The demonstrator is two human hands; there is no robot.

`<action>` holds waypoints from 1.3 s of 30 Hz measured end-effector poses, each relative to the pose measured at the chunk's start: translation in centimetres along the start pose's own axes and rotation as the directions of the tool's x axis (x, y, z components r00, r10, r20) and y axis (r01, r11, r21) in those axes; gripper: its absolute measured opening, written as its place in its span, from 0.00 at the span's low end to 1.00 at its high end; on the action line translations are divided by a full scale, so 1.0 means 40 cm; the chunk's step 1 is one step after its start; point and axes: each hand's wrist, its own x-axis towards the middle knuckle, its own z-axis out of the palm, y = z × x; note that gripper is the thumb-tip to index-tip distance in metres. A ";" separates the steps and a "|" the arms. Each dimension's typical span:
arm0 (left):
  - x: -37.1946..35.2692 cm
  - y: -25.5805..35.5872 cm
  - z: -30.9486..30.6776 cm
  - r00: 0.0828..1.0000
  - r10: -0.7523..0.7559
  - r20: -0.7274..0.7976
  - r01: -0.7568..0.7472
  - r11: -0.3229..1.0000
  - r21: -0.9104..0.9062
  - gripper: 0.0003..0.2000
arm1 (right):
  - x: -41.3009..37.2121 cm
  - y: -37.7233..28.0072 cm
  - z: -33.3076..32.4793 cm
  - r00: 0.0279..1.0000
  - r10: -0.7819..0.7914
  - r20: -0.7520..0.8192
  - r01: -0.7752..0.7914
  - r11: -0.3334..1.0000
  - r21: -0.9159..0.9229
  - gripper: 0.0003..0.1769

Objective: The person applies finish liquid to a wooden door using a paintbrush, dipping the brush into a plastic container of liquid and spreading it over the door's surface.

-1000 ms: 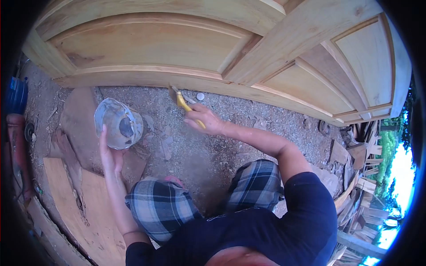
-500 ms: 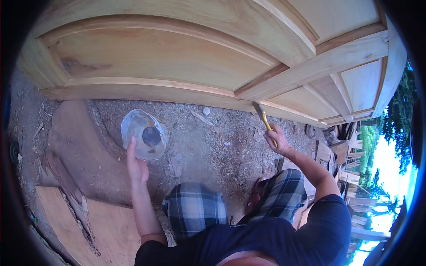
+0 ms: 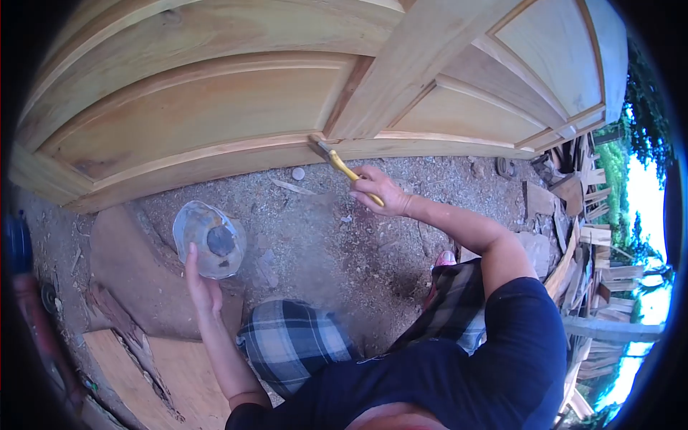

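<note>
A paintbrush (image 3: 342, 165) with a yellow handle is gripped in my right hand (image 3: 380, 190). Its bristles touch the lower rail of a panelled wooden door (image 3: 208, 107), close to where an upright piece joins it. My left hand (image 3: 203, 283) holds a translucent plastic container (image 3: 233, 251) by its near side, with the thumb over the rim and the other fingers hidden beneath. Inside the container a dark round patch shows at the bottom, and its walls look stained.
Below the door lies gritty ground (image 3: 322, 244) with wood chips and a small round pale object (image 3: 298, 173). Wooden boards (image 3: 165, 365) lie at lower left. Stacked timber offcuts (image 3: 602, 279) stand at right. A blurred red and blue object (image 3: 29, 287) is at the left edge.
My right hand has carried the paintbrush leftward along the door's lower rail. My left hand still holds the container. The view has shifted, with the door now tilted differently.
</note>
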 end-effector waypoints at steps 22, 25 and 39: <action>-0.158 -0.054 0.737 0.945 -0.037 0.325 -0.125 0.879 0.461 0.32 | -0.614 0.426 -0.275 0.926 0.095 -0.365 -0.074 0.995 0.071 0.08; -0.197 -0.094 0.810 0.952 -0.046 0.303 -0.098 0.891 0.443 0.33 | -0.826 0.571 -0.392 0.898 0.177 -0.404 -0.182 0.983 0.024 0.08; -0.150 -0.337 1.084 0.943 -0.289 0.167 0.095 0.712 0.696 0.38 | -1.269 1.019 -0.602 -0.002 0.672 -0.740 -0.476 0.650 0.592 0.10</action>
